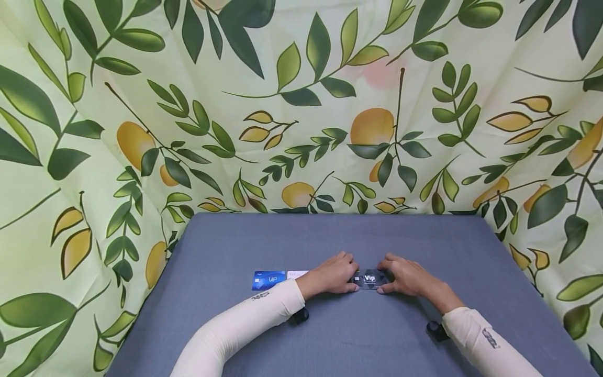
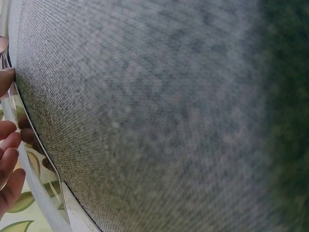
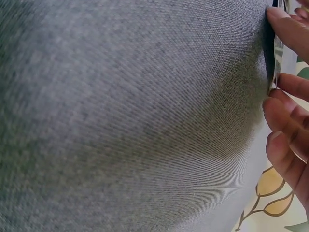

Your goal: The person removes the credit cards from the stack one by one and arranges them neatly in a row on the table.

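A black card (image 1: 369,279) printed "Vip" lies at the grey table's middle, between both hands. My left hand (image 1: 335,274) holds its left end, with the thumb at the near corner and fingers along the far side. At the right end, my right hand (image 1: 406,276) grips it between thumb and fingertips; the right wrist view shows the thumb (image 3: 289,31) at the card's edge. A blue VIP card (image 1: 268,280) lies to the left, beside a pale pink-white card (image 1: 297,274) partly hidden by the left wrist. In the left wrist view, a glossy card (image 2: 36,145) mirrors the fingers.
The grey cloth-covered table (image 1: 330,235) ends at a leaf-and-fruit patterned curtain (image 1: 301,157) at the back and sides. Dark wrist-worn devices show below the left wrist (image 1: 299,315) and the right wrist (image 1: 437,331). Pale sleeves cover both forearms.
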Demonstrator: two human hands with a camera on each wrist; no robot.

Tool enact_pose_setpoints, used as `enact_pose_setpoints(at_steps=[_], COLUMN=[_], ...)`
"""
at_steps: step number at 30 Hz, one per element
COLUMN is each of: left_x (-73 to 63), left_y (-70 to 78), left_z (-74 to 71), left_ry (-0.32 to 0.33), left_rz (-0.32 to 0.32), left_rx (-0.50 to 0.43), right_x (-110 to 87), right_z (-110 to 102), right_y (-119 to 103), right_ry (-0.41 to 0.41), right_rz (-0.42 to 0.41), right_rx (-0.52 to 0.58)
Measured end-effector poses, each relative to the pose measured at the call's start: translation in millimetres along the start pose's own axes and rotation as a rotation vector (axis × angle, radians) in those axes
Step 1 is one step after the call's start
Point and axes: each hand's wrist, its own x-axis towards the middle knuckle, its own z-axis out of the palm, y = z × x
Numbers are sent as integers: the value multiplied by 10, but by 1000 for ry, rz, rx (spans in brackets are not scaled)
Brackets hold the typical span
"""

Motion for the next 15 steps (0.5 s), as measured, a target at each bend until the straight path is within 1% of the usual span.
enact_pose_setpoints(at_steps=[9,15], left_x=[13,-11], left_y=[-16,-17], left_z=[21,36], left_ry=[12,31], left_rz=[1,2], left_rx=[-8,11], right_x=[7,10], right_z=[-16,-12], right_y=[10,6], right_ry=[-4,0], right_rz=[-19,-30], right_rx=[-9,1])
